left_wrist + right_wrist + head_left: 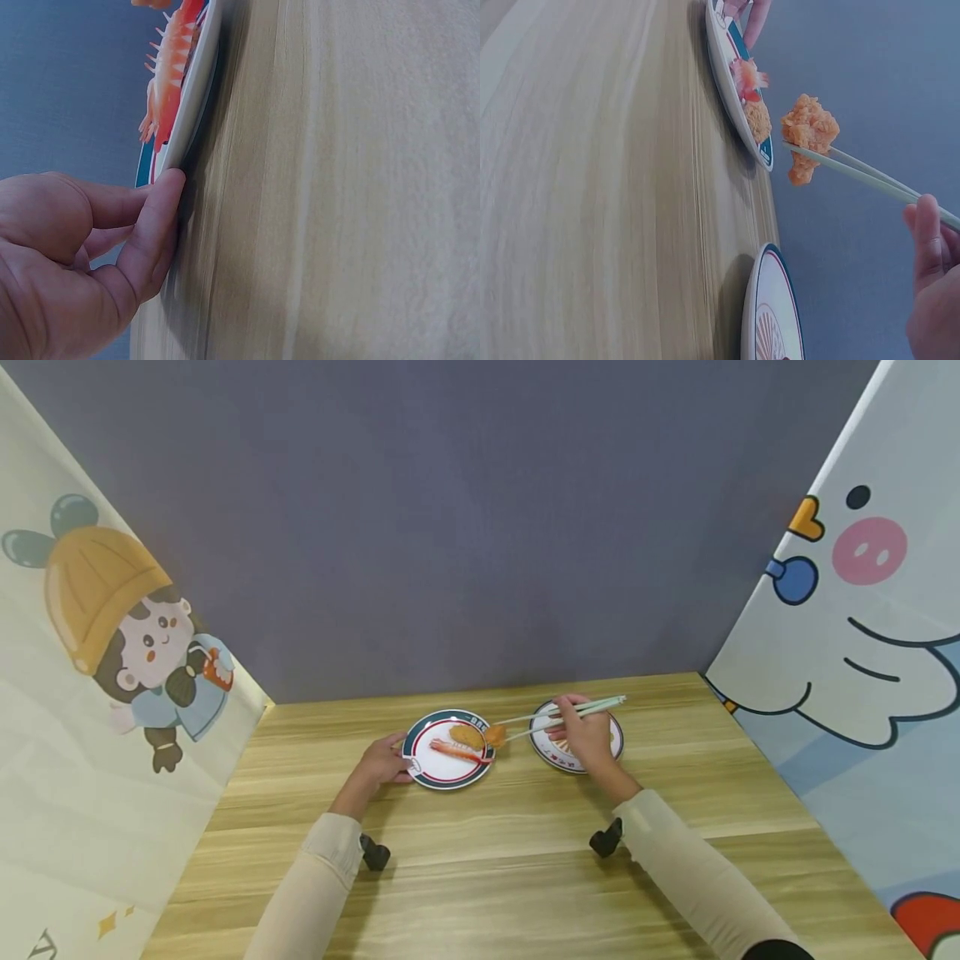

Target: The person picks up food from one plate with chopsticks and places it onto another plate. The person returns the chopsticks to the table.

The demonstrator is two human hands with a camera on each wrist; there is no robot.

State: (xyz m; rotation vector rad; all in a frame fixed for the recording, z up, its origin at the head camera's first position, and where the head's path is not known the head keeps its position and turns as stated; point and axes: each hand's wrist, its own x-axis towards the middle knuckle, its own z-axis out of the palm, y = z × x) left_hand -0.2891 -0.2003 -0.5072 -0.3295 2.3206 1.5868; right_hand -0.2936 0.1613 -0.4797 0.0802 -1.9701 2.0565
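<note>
My left hand [382,762] grips the left edge of a white plate [444,772] with a teal and red rim; thumb and fingers pinch that rim in the left wrist view. A red-and-white shrimp [457,751] and a golden breaded piece [467,736] lie on this plate. Pale green chopsticks [606,702] are in my right hand [588,739], above a second plate. Their tips pinch a lumpy orange piece of fried chicken [808,129], held up in the air near the first plate's right edge.
The second plate [776,296], white with a dark rim and a printed fan-like pattern, sits on the wooden table [465,868] to the right, partly hidden under my right hand. A grey panel [480,527] stands behind the table, with cartoon-printed sheets on both sides.
</note>
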